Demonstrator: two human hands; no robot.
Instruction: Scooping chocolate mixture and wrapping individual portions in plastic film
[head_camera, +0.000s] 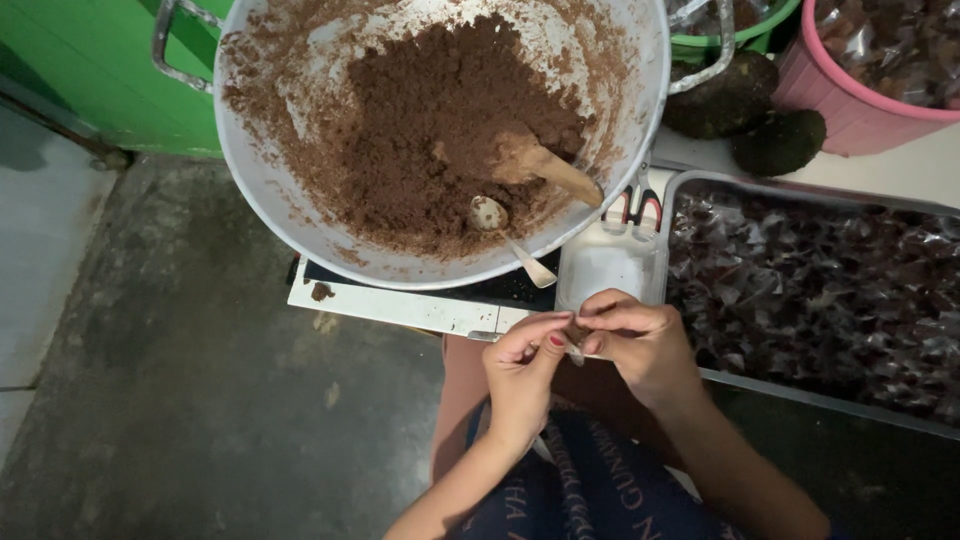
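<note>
Both hands met near the tray's left edge: the left hand (522, 372) and right hand (640, 342) pinched a small clear wrapper (577, 335) between fingertips, seemingly twisting it shut; finishing needed a firm twist.

Bowl (300, 215) blocks ahead of hands (590, 345); tray (690, 185) of wrapped pieces blocks right; clear box (610, 262) wedged between; floor (180, 380) left open.

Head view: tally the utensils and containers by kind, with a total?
Large white pan of brown mix: 1
Wooden spatula: 1
Spoon: 1
Clear plastic box: 1
Metal tray of wrapped pieces: 1
Pink bucket: 1
Green basin: 1
Total: 7
</note>
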